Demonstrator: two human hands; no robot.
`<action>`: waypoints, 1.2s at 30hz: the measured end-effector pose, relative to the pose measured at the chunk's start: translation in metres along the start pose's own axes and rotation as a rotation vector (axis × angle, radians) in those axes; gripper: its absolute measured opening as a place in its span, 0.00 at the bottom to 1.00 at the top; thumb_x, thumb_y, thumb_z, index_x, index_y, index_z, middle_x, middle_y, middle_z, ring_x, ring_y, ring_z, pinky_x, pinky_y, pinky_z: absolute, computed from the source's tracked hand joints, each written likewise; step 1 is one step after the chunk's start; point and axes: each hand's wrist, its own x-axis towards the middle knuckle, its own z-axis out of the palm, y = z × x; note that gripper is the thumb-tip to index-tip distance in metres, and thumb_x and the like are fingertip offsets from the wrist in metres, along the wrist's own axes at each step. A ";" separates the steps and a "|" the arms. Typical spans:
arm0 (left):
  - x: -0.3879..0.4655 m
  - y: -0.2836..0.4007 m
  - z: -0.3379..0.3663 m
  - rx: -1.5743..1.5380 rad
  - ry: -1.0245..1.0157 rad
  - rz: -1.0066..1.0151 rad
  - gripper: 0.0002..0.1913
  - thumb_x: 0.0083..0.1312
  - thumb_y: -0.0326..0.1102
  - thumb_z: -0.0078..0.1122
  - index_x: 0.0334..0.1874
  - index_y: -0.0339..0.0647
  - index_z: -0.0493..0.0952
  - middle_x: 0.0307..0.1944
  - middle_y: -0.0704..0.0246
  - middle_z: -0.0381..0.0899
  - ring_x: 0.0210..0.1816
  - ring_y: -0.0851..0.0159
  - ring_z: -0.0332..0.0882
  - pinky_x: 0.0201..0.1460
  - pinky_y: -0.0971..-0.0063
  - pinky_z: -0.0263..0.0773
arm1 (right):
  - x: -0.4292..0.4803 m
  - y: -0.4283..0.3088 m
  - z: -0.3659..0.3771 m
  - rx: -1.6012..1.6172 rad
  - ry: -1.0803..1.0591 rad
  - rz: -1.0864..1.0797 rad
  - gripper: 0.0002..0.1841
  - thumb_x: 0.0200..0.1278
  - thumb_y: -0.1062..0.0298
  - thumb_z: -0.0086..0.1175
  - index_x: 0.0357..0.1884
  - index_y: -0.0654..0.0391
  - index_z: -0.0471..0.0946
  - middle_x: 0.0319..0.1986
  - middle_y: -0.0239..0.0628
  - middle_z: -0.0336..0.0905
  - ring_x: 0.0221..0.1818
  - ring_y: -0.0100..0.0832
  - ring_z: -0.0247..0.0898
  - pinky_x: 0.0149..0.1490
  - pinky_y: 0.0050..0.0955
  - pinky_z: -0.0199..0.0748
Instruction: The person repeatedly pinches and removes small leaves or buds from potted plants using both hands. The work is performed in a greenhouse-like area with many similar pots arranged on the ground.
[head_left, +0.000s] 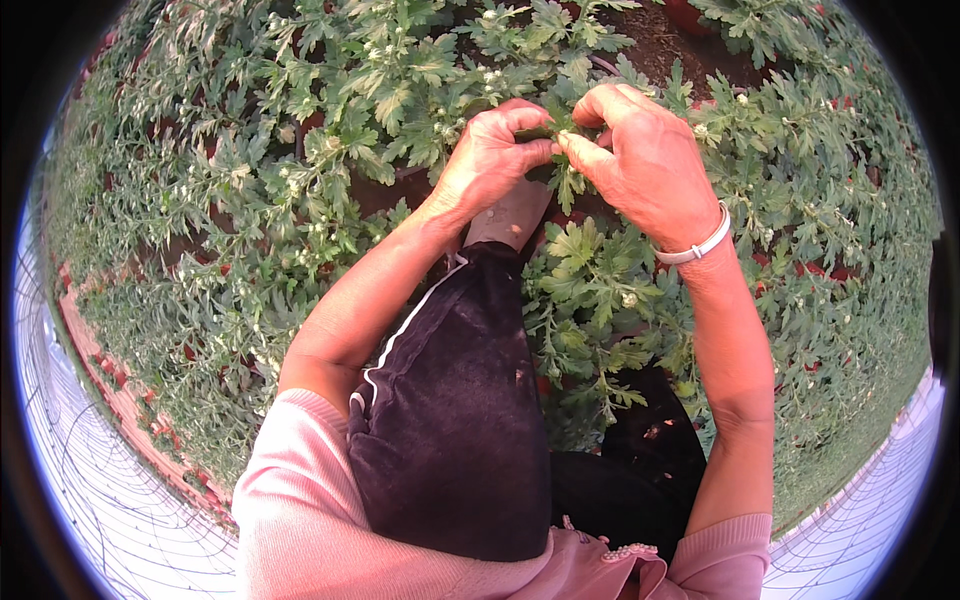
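At the top centre, my left hand (499, 150) pinches a leafy chrysanthemum shoot (568, 184) between thumb and fingers. From the other side, my right hand (649, 157) has its thumb and forefinger at the shoot's tip, close to my left fingertips. The fingers partly hide what each one grips. A darker green leaf (534, 134) shows inside the curl of my left hand. Just below my right hand grows a chrysanthemum plant (589, 266) with lobed leaves, and a pale flower bud (629, 300) stands on it.
Dense chrysanthemum plants (255, 202) with small pale buds surround me. A red pot (686, 16) and brown soil (656, 45) show at the top. My dark-trousered leg (465, 420) extends between the plants. A brick-coloured path (112, 375) curves along the far left.
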 end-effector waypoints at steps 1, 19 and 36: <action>0.001 -0.001 0.000 -0.022 -0.001 -0.008 0.06 0.58 0.24 0.64 0.37 0.37 0.80 0.38 0.76 0.72 0.41 0.77 0.70 0.44 0.80 0.68 | 0.001 0.000 0.002 -0.071 -0.022 -0.015 0.10 0.50 0.66 0.57 0.31 0.61 0.74 0.29 0.47 0.76 0.32 0.49 0.75 0.37 0.44 0.73; -0.026 0.013 -0.009 -0.334 0.570 -0.248 0.23 0.61 0.33 0.64 0.52 0.27 0.66 0.38 0.60 0.77 0.34 0.70 0.78 0.33 0.78 0.78 | 0.035 -0.019 -0.001 0.022 -0.042 -0.138 0.08 0.51 0.70 0.51 0.31 0.64 0.74 0.30 0.50 0.76 0.38 0.49 0.74 0.44 0.43 0.71; -0.008 -0.004 -0.008 -0.246 0.496 -0.042 0.05 0.64 0.27 0.58 0.39 0.35 0.75 0.32 0.73 0.77 0.29 0.78 0.72 0.30 0.82 0.70 | 0.057 0.003 0.035 0.038 -0.012 -0.247 0.08 0.50 0.70 0.56 0.34 0.59 0.74 0.30 0.45 0.76 0.36 0.50 0.74 0.40 0.44 0.73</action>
